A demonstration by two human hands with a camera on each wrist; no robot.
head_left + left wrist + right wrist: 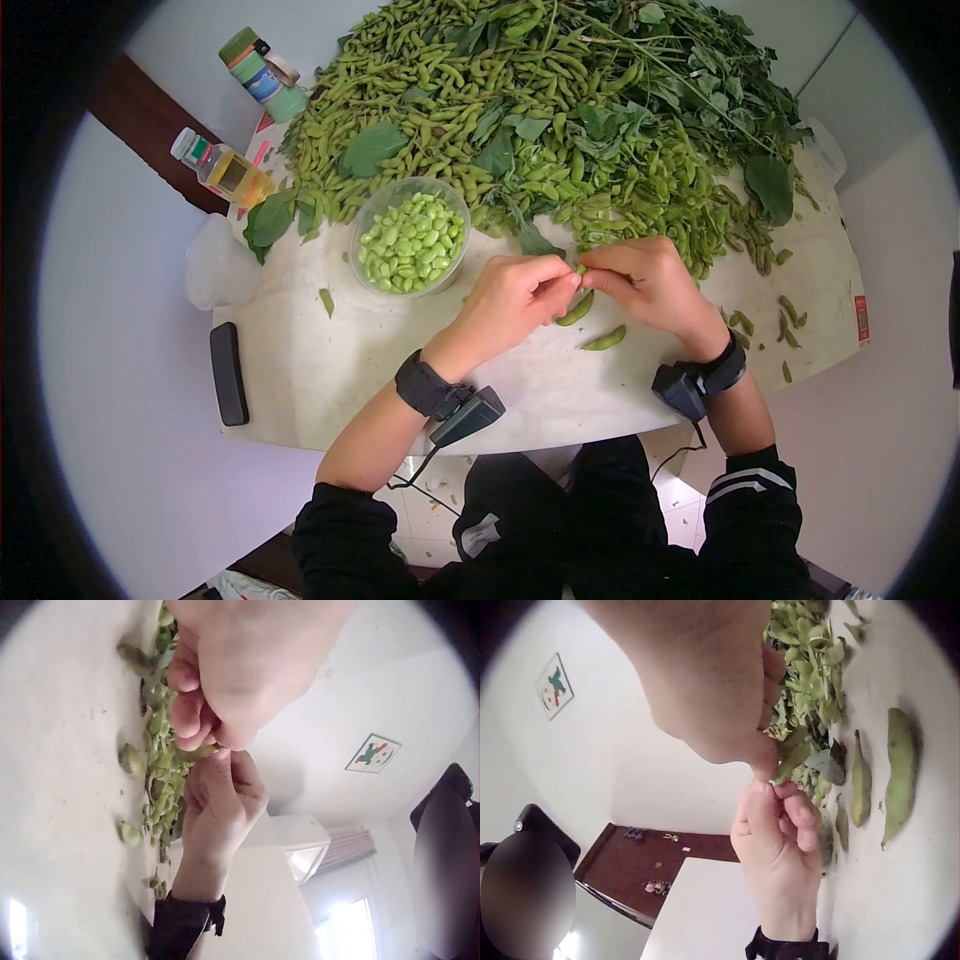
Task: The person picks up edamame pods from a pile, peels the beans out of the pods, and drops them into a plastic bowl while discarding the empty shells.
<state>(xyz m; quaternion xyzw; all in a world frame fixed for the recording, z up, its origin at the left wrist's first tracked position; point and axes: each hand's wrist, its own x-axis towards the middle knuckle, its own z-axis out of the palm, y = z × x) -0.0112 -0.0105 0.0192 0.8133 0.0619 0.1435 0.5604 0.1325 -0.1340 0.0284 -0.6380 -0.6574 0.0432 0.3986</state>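
Fingertip to fingertip, my left hand (pixel 512 302) and right hand (pixel 648 288) meet above the near part of the table. Both pinch one green soybean pod (pixel 792 756) between thumbs and fingers; much of it is hidden by the fingers. Two more pods lie on the table just below the hands, one (pixel 575 309) close under the fingertips and another (pixel 604 338) nearer the body. Left of the hands, a clear round tub (pixel 357 240) holds many shelled green beans (pixel 415 240).
A large heap of soybean pods (pixel 450 100) with leafy stems (pixel 690 80) covers the back of the table. Opened-looking pods (pixel 640 195) lie behind the right hand. At left stand a green bottle (pixel 262 75), an oil bottle (pixel 225 172), a white tub (pixel 215 262) and a black oblong case (pixel 229 373).
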